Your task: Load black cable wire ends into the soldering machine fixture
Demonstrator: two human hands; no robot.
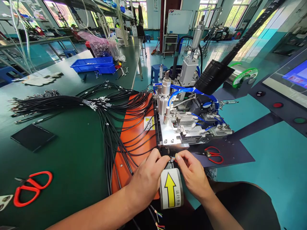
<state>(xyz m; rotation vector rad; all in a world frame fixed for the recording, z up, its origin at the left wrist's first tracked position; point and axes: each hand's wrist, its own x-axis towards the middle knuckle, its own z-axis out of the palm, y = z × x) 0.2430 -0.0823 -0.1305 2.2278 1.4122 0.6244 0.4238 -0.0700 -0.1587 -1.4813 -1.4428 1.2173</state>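
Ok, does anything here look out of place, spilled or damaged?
I see nothing spilled or clearly damaged. One small oddity: the red-handled snips lie near the front edge of the machine's dark base plate, beyond the right hand, where they might get knocked off.

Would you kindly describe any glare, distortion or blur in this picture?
In the head view, windows are glaringly bright and lean outward at both sides, suggesting wide-angle stretch; there, the silver plate glares white, while the left hand and right hand look sharp.
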